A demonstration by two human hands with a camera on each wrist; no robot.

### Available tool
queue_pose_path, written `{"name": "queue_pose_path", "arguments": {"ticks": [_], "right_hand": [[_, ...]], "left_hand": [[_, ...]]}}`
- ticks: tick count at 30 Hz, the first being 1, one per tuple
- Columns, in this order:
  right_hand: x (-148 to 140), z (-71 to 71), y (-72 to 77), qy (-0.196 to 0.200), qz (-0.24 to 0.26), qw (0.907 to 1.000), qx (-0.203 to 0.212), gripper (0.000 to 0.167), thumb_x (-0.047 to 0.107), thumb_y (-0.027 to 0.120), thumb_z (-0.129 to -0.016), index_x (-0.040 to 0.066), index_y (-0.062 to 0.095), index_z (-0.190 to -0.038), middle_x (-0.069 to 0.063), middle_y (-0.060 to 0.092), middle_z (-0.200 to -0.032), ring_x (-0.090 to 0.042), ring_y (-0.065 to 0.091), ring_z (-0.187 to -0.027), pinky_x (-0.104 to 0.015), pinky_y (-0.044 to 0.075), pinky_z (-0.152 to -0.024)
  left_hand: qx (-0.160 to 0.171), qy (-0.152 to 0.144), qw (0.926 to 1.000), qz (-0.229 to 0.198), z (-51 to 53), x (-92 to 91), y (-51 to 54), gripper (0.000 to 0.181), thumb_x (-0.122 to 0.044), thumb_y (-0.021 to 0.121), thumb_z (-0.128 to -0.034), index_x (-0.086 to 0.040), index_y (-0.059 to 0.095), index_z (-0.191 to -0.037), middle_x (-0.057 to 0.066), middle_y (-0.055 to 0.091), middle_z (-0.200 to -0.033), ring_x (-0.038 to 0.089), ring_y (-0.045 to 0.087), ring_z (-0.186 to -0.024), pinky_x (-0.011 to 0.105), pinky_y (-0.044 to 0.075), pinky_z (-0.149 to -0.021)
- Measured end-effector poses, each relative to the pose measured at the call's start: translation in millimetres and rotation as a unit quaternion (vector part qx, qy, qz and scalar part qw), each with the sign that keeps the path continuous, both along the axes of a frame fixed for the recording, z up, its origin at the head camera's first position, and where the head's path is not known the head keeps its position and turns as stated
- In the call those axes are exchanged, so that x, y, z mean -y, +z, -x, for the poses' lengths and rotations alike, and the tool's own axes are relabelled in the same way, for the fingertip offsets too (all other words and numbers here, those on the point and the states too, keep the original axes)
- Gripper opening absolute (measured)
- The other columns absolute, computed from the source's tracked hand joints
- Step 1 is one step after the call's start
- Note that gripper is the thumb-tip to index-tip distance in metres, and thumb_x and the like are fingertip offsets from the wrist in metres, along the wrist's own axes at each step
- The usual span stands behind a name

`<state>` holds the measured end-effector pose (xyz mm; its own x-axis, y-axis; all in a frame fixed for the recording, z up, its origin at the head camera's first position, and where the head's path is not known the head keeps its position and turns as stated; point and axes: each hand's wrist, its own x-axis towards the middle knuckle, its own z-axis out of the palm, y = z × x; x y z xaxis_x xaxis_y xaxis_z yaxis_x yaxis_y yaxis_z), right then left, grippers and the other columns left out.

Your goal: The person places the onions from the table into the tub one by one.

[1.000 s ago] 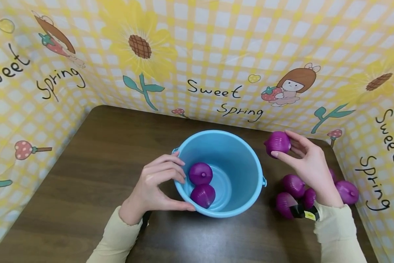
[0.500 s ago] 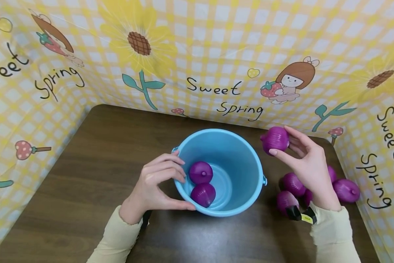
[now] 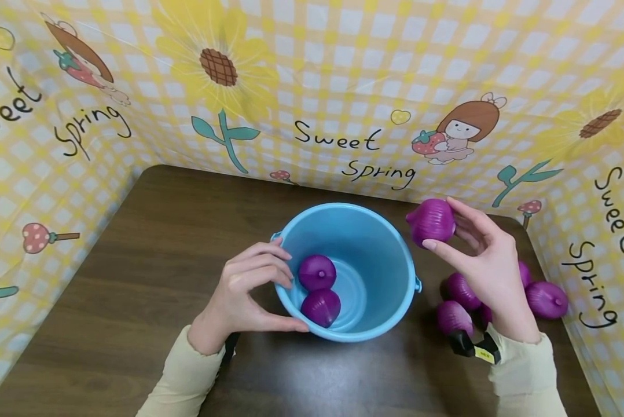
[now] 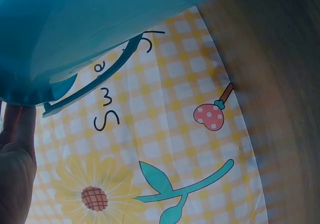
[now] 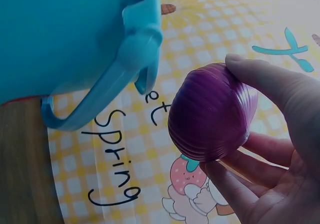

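A light blue bucket [image 3: 380,278] stands on the table with two purple onions [image 3: 320,308] lying at the left of its inside. My left hand [image 3: 246,289] grips the bucket's left rim, fingers at the back and thumb along the front. Between thumb and fingers, my right hand [image 3: 491,266] holds another purple onion [image 5: 210,114] in the air, just right of the bucket and apart from it. Its pointed end faces the bucket. Below the right hand several more onions [image 3: 547,300] lie on the table, partly hidden by that hand and wrist.
The dark wooden table [image 3: 187,231] is enclosed at the back and sides by a yellow checked cloth [image 3: 333,69] with printed flowers. The bucket's handle [image 5: 95,97] hangs down outside its wall in the right wrist view. A black strap [image 3: 463,343] is around the right wrist.
My right hand has carried the onion slightly left and up, closer to the bucket. The left hand keeps its hold on the rim, and the bucket stays in place.
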<state>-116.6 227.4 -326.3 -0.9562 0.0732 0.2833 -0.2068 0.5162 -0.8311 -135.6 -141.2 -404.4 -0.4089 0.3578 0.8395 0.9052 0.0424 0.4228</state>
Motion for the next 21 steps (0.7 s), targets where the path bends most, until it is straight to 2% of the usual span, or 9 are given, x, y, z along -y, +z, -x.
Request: {"name": "queue_pose_path", "arguments": {"ticks": [21], "right_hand": [[22.2,-13.3,9.9,0.051,0.005,0.9979,-0.041,0.078,-0.009,0.089,-0.072,0.018,0.062,-0.141,-0.004,0.062,-0.135,-0.017,0.064,-0.115,-0.023,0.052,-0.098]], "left_hand": [[0.004,-0.001,1.0000,0.001,-0.2,0.2,-1.0,0.055,-0.054,0.095,-0.0634,-0.008,0.070,-0.080,0.002,0.070,-0.084,0.028,0.065,-0.095,0.055,0.046,-0.106]]}}
